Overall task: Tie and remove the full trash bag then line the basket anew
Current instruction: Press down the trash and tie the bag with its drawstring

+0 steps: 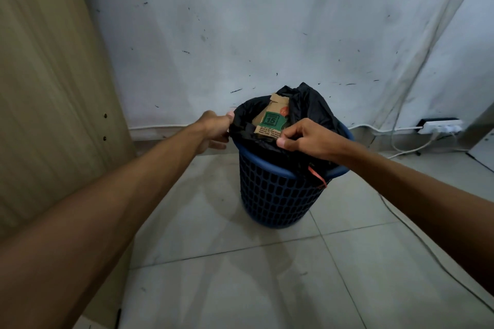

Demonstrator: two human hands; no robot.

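Two hands are gripping one black trash bag (307, 104): left hand (213, 128) and right hand (307, 139) pinching its rim inside one blue basket (275, 195), standing on tiled floor (240, 275) near a scuffed wall (267, 21).

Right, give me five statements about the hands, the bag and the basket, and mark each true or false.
1. Both hands grip the black trash bag at its rim. True: the left hand holds the left edge, the right hand pinches the near edge.
2. The bag is already tied shut. False: its mouth is open and a brown paper package shows inside.
3. The bag sits in a blue lattice basket. True.
4. The basket lies tipped on its side. False: it stands upright on the tiled floor.
5. The bag has been lifted clear of the basket. False: it is still inside.
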